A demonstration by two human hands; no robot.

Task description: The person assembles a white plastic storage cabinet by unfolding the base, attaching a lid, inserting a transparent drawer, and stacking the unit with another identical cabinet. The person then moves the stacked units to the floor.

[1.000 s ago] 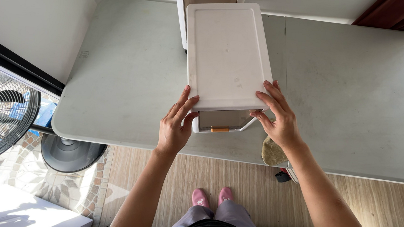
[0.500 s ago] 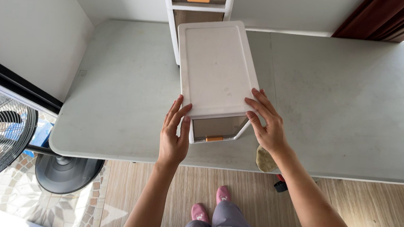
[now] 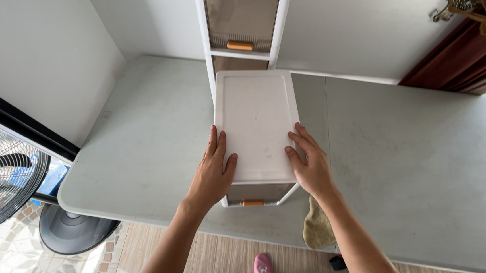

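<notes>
The left hand lies flat, fingers spread a little, on the near left part of the white top panel of a small plastic drawer unit that stands on the grey table. The right hand rests on the panel's near right edge, fingers fanned and curling over the side. The panel sits between the two hands and runs away from them toward the wall. Just below the fingertips, the unit's front drawer shows an orange handle. Beyond the hands rises a taller drawer tower. Beneath the right wrist a tan cloth hangs off the table's edge.
</notes>
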